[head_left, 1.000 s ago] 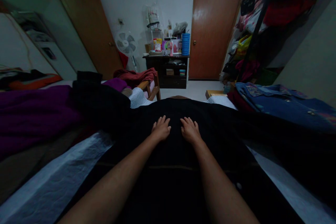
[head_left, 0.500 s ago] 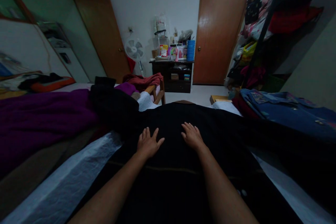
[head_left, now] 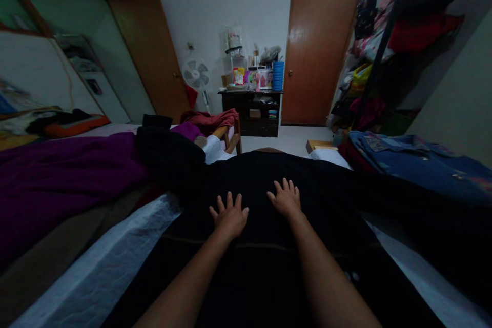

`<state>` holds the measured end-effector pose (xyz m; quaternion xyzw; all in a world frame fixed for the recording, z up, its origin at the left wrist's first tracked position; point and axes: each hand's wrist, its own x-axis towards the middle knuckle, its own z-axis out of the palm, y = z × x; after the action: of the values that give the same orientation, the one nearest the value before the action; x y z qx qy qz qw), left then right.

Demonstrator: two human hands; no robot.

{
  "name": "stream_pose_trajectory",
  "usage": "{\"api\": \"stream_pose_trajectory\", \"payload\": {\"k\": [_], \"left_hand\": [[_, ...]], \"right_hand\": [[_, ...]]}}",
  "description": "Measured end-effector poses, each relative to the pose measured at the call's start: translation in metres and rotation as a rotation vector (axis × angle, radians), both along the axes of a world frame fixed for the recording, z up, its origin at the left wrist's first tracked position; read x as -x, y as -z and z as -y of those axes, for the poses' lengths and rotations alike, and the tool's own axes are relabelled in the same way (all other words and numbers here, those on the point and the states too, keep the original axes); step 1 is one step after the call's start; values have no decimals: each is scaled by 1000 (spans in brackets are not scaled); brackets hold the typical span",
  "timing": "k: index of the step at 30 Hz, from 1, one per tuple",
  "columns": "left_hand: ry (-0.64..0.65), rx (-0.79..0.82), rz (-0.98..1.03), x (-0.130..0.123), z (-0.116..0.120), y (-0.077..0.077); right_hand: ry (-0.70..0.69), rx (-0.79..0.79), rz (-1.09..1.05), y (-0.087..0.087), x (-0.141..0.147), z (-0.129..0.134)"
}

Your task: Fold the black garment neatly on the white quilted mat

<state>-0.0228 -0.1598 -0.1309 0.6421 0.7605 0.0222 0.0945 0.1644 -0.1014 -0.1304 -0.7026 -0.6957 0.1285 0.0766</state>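
Note:
A large black garment (head_left: pixel 261 277), which looks like a coat or jacket, lies spread over the bed in front of me. Its sleeves reach out to both sides, and a thin brownish line runs across it. My left hand (head_left: pixel 231 217) rests flat on the cloth left of the middle, fingers spread. To the right of it, my right hand (head_left: pixel 286 198) also lies palm down on the black fabric with its fingers apart. Neither hand grips anything.
A purple garment (head_left: pixel 69 169) lies at the left on the pale bedding (head_left: pixel 126 251). Folded denim (head_left: pixel 415 164) sits at the right. Beyond the bed are a wooden chair (head_left: pixel 237 136), a dark cabinet (head_left: pixel 249 125), a fan (head_left: pixel 197 74) and a brown door (head_left: pixel 319 51).
My left hand has shifted right, with its fingers now pointing more forward. My right hand has moved slightly right and its fingers have spread wider. The black garment looks much the same.

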Motion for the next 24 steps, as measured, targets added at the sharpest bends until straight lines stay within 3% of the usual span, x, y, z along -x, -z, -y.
{"api": "stream_pose_trajectory", "payload": {"k": [4, 7, 10, 14, 18, 24], "left_hand": [[-64, 121, 92, -20, -5, -17], [39, 103, 200, -46, -4, -24], [106, 54, 240, -69, 4, -19], [142, -105, 125, -79, 14, -1], [165, -175, 65, -76, 16, 10], [178, -185, 53, -77, 14, 11]], "right_hand": [[24, 20, 14, -1, 1, 0], [12, 20, 14, -1, -3, -2], [-35, 17, 1, -2, -14, -6], [-63, 3, -33, -2, -34, -13], [67, 11, -22, -1, -50, -17], [187, 63, 10, 0, -57, -18]]}}
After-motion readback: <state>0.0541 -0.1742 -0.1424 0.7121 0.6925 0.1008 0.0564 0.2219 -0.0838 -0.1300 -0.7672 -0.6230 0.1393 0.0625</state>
